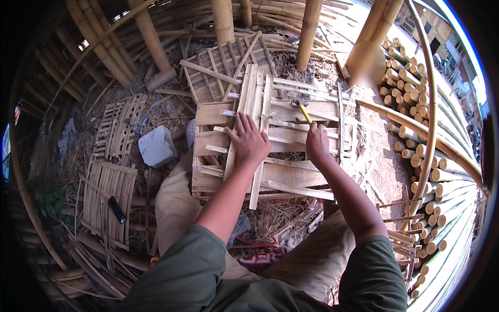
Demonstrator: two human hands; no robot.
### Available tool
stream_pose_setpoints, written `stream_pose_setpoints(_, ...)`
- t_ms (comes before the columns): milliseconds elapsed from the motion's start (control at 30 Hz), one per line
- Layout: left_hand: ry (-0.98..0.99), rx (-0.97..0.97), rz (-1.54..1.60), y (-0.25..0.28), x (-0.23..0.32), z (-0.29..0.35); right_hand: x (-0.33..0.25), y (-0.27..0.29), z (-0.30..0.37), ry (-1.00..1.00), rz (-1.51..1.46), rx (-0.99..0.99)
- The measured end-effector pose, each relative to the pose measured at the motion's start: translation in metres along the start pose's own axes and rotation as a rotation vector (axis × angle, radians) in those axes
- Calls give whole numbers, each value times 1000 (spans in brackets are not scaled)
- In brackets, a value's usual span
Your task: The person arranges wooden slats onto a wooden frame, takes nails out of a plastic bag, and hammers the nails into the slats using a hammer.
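- The largest thing about is the stack of cut bamboo poles [449,195], on the ground well apart from the plank bench's right edge.
- The plank bench [207,114] sits low before the person and carries the work. A slatted lattice panel [213,62] lies past its far edge, toward the far-left corner.
- The lengthwise slats [252,93] run side by side from beyond the far edge down toward the near edge, left of the bench's middle.
- The crosswise slats [298,190] lie across the bench, with several short ends poking out toward its left edge. The step in hand looks like fixing the lengthwise pieces over these.
- The left hand [249,141] is palm down on the lengthwise slats, fingers spread, seemingly steadying them. The two hands are apart.
- The right hand [318,141] is closed around the handle of the hammer, nearer the right edge.
- The hammer [306,113] has a yellow handle and a dark head, pointing to the far edge; whether the head touches wood I cannot tell. A next blow would probably call for slats held flat, the crossing lined up and the left fingers clear; no nail can be made out.
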State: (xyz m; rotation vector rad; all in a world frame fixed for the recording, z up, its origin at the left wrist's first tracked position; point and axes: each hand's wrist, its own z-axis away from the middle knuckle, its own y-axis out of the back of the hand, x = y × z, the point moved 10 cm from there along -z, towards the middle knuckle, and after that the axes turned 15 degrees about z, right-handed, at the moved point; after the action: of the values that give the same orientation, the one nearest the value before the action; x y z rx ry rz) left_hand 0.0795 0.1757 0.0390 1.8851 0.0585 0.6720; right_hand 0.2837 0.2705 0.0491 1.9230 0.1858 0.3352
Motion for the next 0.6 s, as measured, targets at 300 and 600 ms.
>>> stream_pose_setpoints(300, -11, 4, -22, 3, 3, -1, -43, 28, -56, 200, -99, 38)
stream_pose_setpoints(600, -26, 36, -28, 4, 1, 1, -106, -37, -85, 189, -156, -281)
